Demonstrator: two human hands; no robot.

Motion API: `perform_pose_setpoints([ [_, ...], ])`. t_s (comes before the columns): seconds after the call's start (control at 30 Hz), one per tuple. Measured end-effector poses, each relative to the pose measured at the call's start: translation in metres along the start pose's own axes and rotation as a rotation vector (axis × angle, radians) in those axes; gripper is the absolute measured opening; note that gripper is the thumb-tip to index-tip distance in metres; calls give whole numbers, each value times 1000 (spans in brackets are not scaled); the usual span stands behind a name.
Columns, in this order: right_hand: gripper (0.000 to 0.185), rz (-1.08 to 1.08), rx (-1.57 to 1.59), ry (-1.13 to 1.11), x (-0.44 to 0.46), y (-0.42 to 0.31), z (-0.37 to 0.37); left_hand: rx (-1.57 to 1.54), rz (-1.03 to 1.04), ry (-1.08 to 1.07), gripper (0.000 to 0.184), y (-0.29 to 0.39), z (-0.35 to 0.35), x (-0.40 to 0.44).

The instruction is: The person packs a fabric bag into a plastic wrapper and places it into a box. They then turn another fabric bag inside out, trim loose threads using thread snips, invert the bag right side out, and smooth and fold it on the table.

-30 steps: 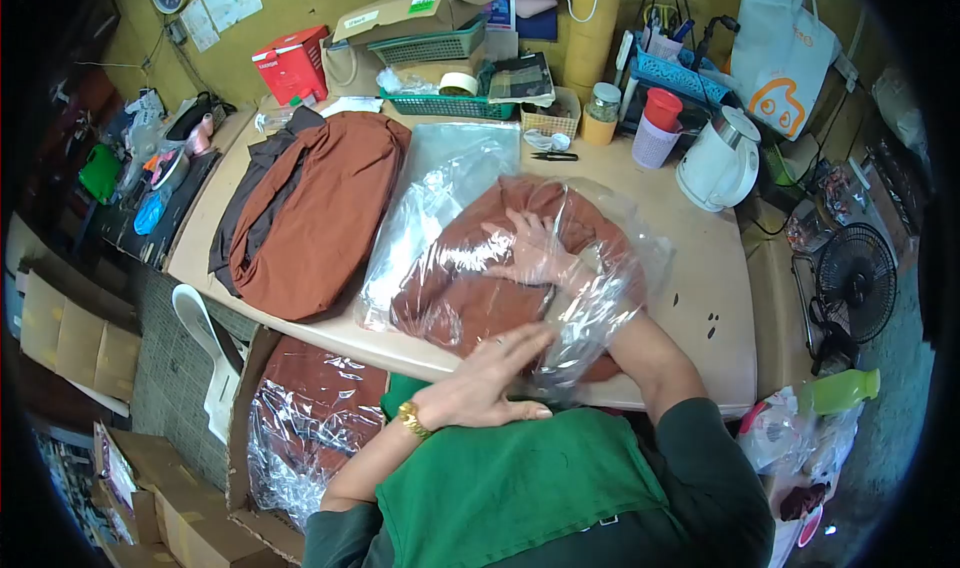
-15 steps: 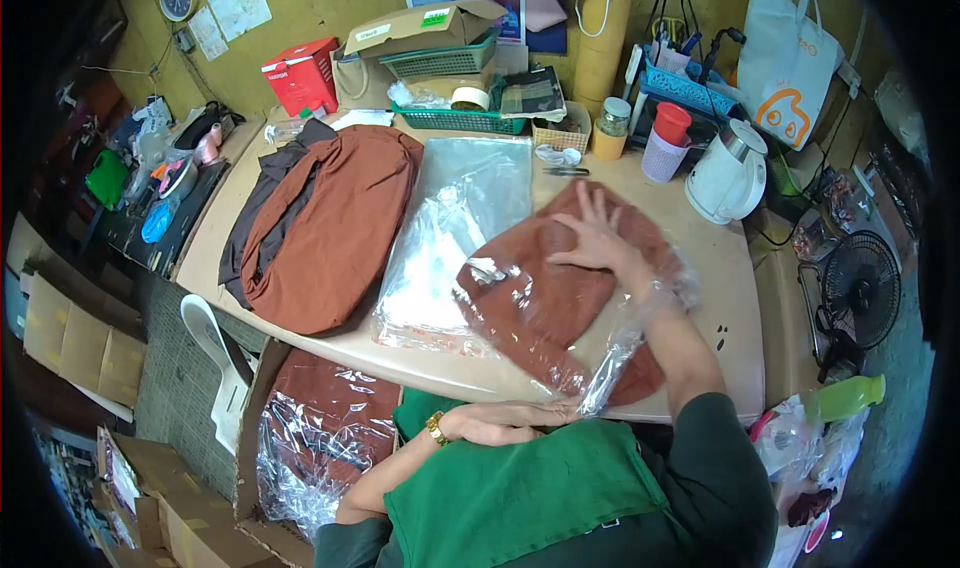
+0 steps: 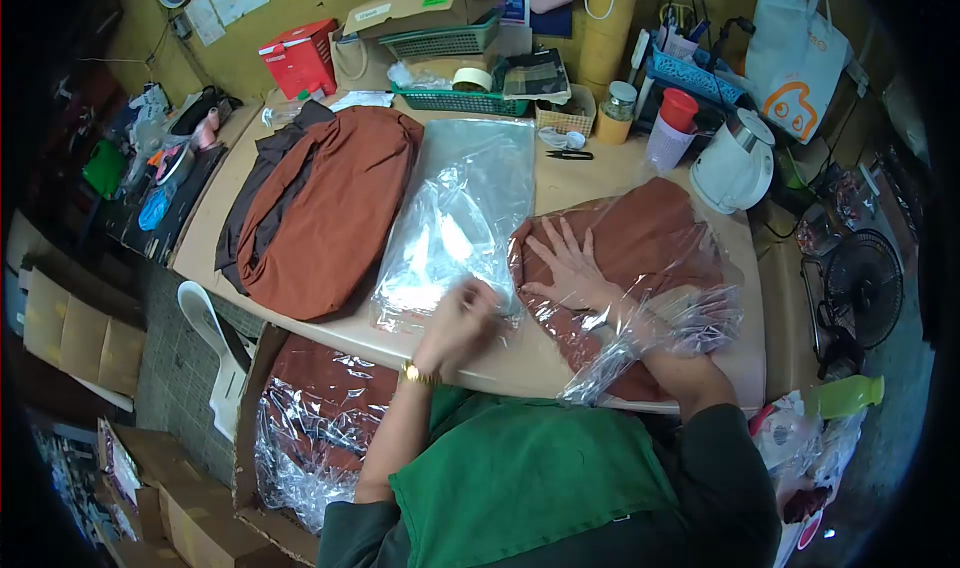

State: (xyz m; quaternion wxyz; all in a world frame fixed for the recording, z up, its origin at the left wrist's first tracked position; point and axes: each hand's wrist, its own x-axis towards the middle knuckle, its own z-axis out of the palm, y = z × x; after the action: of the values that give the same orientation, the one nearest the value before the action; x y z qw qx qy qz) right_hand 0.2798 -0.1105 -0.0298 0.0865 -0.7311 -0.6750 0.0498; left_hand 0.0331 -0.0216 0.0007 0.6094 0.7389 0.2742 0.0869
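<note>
My right hand [image 3: 572, 270] lies inside a clear plastic bag [image 3: 700, 313], fingers spread flat on a reddish-brown fabric piece [image 3: 650, 223] at the right of the table. My left hand [image 3: 465, 318], blurred, is raised over the lower edge of a stack of flat clear plastic bags [image 3: 470, 183]; its fingers look curled, and whether they hold anything is unclear. Left of the stack lies another reddish-brown fabric piece [image 3: 335, 213] on top of dark brown fabric [image 3: 245, 208]. An open carton [image 3: 245, 418] below the table edge holds bagged brown fabric [image 3: 325, 398].
Along the back of the table [image 3: 560, 193] stand a red box [image 3: 300, 60], green baskets [image 3: 440, 40], a jar [image 3: 616, 113], a red cup [image 3: 678, 110] and a white kettle [image 3: 733, 163]. Small black snips [image 3: 570, 155] lie before them. A fan [image 3: 862, 278] is at right.
The bagged brown fabric has shifted right, off the clear bag stack, and turned. My right hand still lies spread on it. My left hand has risen from the table's front edge to the stack.
</note>
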Motion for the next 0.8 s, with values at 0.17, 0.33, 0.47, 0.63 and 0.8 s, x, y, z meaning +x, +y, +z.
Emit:
perform_pose_setpoints([
  [0.17,86,-50,10,-23,-6,-16,-7,-355,98,313,87,-9,1,50],
  [0.33,73,-306,172,27,-7,-35,14,-73,157,327,78,-6,23,59],
  [0.47,55,-498,297,160,-1,-30,18,-141,243,508,51,-44,37,52],
  [0.63,58,79,-29,328,16,-6,-11,-201,87,474,36,-43,27,-7],
  [0.8,72,158,48,224,46,18,9,-463,103,611,51,-34,39,-26],
])
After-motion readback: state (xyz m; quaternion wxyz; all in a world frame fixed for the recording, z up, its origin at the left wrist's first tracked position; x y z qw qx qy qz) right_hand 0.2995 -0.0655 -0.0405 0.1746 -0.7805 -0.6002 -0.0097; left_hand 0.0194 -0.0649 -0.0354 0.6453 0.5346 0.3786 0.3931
